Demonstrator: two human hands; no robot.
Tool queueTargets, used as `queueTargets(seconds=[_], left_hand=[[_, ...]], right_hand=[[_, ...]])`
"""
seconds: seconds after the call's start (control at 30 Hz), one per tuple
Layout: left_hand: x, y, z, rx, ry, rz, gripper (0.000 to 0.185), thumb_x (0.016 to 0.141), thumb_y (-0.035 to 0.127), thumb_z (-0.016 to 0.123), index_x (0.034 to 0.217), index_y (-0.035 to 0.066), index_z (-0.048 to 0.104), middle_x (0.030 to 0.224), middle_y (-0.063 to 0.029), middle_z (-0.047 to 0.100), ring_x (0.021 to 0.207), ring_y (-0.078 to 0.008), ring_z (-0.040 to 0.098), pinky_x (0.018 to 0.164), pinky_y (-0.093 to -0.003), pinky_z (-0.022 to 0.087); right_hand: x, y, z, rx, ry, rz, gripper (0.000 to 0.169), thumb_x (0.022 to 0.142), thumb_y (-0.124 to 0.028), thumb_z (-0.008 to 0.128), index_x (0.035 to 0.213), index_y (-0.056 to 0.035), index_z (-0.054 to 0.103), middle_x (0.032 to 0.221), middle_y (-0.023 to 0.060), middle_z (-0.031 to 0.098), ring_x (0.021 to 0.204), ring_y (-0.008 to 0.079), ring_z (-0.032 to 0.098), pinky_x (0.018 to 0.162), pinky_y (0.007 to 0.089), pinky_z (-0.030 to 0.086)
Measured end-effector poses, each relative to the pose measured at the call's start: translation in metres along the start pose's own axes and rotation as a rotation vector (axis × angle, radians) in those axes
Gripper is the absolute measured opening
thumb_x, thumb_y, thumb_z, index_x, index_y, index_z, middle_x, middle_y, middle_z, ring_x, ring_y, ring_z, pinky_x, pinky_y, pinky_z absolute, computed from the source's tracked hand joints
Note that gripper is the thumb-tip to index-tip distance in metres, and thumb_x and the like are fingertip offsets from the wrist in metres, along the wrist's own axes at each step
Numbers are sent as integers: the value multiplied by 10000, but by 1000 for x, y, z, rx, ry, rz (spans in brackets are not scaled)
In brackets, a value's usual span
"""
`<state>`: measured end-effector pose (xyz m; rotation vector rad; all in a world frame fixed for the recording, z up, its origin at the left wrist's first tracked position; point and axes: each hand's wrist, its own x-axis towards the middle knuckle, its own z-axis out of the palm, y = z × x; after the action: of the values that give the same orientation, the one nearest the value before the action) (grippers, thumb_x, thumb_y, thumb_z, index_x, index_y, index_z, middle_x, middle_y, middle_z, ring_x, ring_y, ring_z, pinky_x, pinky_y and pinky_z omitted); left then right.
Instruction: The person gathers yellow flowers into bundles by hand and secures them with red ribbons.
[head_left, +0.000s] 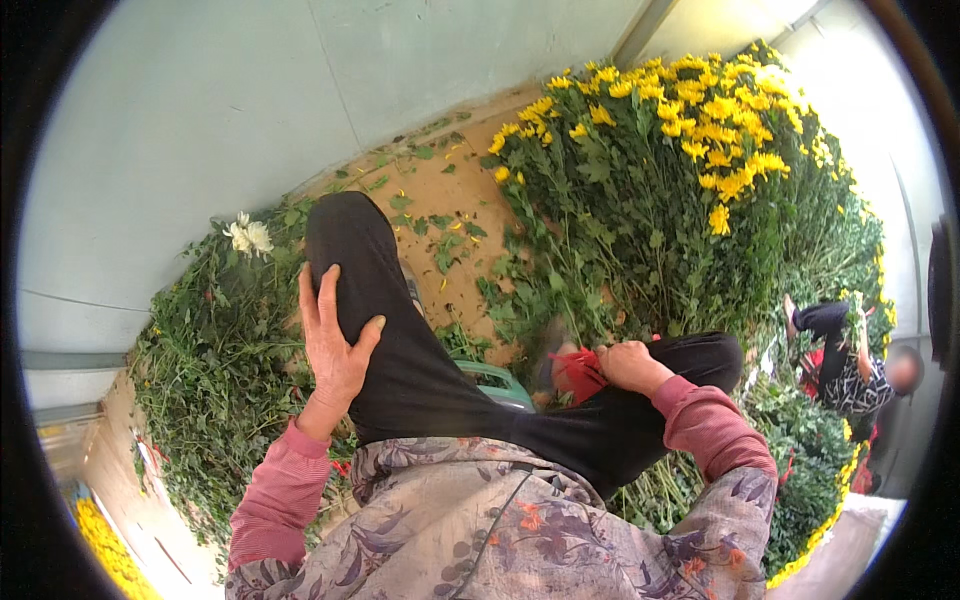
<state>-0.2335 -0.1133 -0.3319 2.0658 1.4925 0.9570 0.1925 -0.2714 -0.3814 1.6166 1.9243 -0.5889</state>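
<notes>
My left hand (337, 345) rests on the thigh of my black trousers (405, 352), thumb and fingers apart, with nothing in it. Over my other leg, my right hand (630, 366) is closed on a bunch of red ties (577, 373), whose loose ends hang toward my foot. What the ties are made of is hard to tell. Between my legs shows the green plastic rim of a stool or similar seat (499, 382). Ahead and to the right lies a large heap of cut yellow chrysanthemums (720, 135), their leafy stems (622, 247) pointing toward me.
Leafy stems (217, 352) pile up on the left, with a white chrysanthemum (249, 235) on top. Loose leaves and petals litter the brown floor (480, 292). A pale wall (225, 97) bounds the far side. At right, another person (855, 375) sits holding stems beside more bundles (810, 450).
</notes>
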Motion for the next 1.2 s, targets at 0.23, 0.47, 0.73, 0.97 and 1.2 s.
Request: queueTargets(seconds=[0.23,0.47,0.73,0.97,1.2], left_hand=[[4,3,-3,-6,12,1,803,790,269,754,1478,136,361,1541,-261,224,1389,-457,309,1106,-490,332],[35,1,-4,71,-71,38,891,720,252,793,1484,92,363,1544,-216,271,1414,-376,301,1149,-459,286],[147,-5,-25,539,-548,428,574,686,303,786,1178,63,615,1270,-127,593,1238,-359,505,1058,-494,380],[196,-23,8,460,-803,556,426,647,316,743,991,84,646,1103,-121,636,1100,-359,575,970,-567,418],[225,-28,18,506,-926,407,414,624,356,728,956,118,661,1070,-95,655,1023,-355,611,917,-595,431]], right_hand=[[23,-9,4,247,90,-4,211,926,-146,454,1046,-3,552,776,223,676,745,402,682,656,499,541],[155,7,21,300,259,-25,768,882,-469,646,1434,-26,348,962,254,663,886,412,668,741,504,537],[114,7,-187,391,641,-233,434,885,-342,656,1186,-36,594,989,138,648,941,338,620,809,429,469],[134,17,-207,386,320,-281,430,787,-311,720,1111,-57,594,826,73,587,780,267,594,754,424,454],[147,55,-225,495,93,-399,592,745,-229,714,1283,-49,543,1066,123,593,981,307,590,848,425,492]])
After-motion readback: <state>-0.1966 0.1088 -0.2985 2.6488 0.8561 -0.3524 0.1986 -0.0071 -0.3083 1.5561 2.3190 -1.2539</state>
